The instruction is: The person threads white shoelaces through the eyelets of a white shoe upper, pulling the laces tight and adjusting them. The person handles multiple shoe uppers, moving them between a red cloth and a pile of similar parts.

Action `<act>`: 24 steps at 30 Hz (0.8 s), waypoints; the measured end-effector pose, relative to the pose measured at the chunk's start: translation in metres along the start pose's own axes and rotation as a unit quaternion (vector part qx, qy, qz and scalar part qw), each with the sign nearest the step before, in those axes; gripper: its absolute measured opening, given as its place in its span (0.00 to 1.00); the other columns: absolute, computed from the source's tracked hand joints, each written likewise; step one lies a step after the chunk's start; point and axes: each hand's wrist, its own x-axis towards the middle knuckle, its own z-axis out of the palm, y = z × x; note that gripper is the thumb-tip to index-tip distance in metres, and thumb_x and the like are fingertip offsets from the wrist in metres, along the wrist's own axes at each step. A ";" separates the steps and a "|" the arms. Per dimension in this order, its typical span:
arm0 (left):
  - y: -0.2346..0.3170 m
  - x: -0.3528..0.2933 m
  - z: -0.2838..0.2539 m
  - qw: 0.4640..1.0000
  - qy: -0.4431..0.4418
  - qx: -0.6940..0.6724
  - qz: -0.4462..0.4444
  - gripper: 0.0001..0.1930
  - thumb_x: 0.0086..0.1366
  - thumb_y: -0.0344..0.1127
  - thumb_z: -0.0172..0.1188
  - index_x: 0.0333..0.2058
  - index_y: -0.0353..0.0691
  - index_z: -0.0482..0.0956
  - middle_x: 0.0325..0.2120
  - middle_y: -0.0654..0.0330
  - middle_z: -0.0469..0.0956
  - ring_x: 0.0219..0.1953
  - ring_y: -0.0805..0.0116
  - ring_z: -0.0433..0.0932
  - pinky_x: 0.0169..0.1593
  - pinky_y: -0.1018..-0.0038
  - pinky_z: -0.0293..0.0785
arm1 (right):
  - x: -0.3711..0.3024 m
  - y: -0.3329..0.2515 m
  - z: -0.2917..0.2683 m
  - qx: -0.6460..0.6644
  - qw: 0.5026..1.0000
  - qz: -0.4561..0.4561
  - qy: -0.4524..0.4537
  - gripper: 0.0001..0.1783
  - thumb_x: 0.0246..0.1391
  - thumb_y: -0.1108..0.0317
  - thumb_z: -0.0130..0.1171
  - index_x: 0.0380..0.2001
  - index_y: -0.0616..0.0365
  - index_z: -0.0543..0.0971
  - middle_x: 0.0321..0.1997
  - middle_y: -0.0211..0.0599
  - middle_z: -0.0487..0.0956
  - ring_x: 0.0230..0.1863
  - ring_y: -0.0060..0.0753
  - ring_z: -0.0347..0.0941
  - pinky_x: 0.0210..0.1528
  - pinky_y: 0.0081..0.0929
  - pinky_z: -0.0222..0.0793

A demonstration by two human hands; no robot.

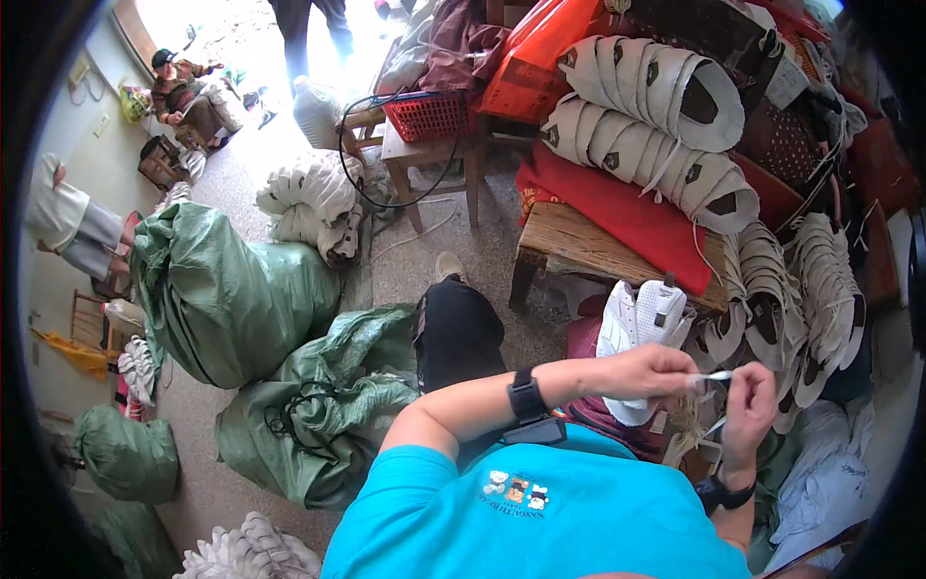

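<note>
In front of my chest, both my hands are raised close together at the right. Fingers pinched, my left hand [658, 372] grips a white shoelace [716, 375] that runs across the gap to my other hand. My right hand [751, 410] pinches the same lace, and a length of it hangs below. Just behind my left hand stands a white shoe upper [627, 323], partly covered by my hand and forearm. A bundle of pale loose laces [687, 425] hangs between my hands and my body.
Stacked white shoe uppers [646, 174] lie on red cloth over a wooden bench [579, 241]; more uppers [825, 289] hang at the right. Green sacks [227, 299] fill the left floor. A red basket [429, 118] rests on a stool. People are at the far left and doorway.
</note>
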 end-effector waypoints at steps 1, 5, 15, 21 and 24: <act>0.001 -0.006 -0.006 1.000 0.005 0.022 0.008 0.17 0.74 0.44 0.53 0.51 0.39 0.78 0.26 0.71 0.73 0.30 0.82 0.70 0.35 0.81 0.70 | 0.005 0.011 -0.004 -0.026 0.999 0.016 0.020 0.03 0.62 0.73 0.55 0.35 0.61 0.74 0.28 0.23 0.70 0.27 0.14 0.61 0.30 0.17 0.59; 0.011 -0.036 -0.042 0.997 0.032 0.069 -0.020 0.15 0.74 0.43 0.53 0.45 0.39 0.82 0.27 0.74 0.72 0.30 0.83 0.67 0.33 0.82 0.66 | 0.020 0.088 -0.011 0.022 0.996 0.080 0.026 0.03 0.64 0.72 0.55 0.35 0.60 0.74 0.28 0.18 0.66 0.27 0.11 0.57 0.28 0.14 0.54; 0.011 -0.032 -0.045 0.990 0.055 0.111 -0.063 0.14 0.73 0.40 0.53 0.42 0.38 0.83 0.24 0.67 0.80 0.18 0.83 0.68 0.24 0.81 0.66 | 0.033 0.088 0.015 -0.119 0.982 -0.011 -0.144 0.04 0.60 0.76 0.50 0.36 0.62 0.75 0.36 0.31 0.74 0.40 0.21 0.70 0.44 0.25 0.67; 0.002 0.003 -0.032 0.976 0.048 0.184 -0.104 0.14 0.71 0.40 0.55 0.36 0.35 0.83 0.22 0.62 0.80 0.21 0.78 0.75 0.28 0.77 0.71 | 0.033 0.010 0.062 0.322 0.894 0.170 -0.260 0.11 0.66 0.70 0.44 0.45 0.61 0.74 0.44 0.32 0.76 0.43 0.21 0.71 0.49 0.23 0.67; -0.002 -0.002 -0.037 0.975 0.085 0.175 -0.104 0.15 0.70 0.41 0.55 0.33 0.35 0.83 0.21 0.62 0.80 0.21 0.77 0.76 0.29 0.75 0.72 | 0.037 0.007 0.063 0.252 0.896 0.171 -0.321 0.12 0.67 0.69 0.44 0.46 0.61 0.74 0.41 0.30 0.77 0.41 0.20 0.71 0.47 0.21 0.67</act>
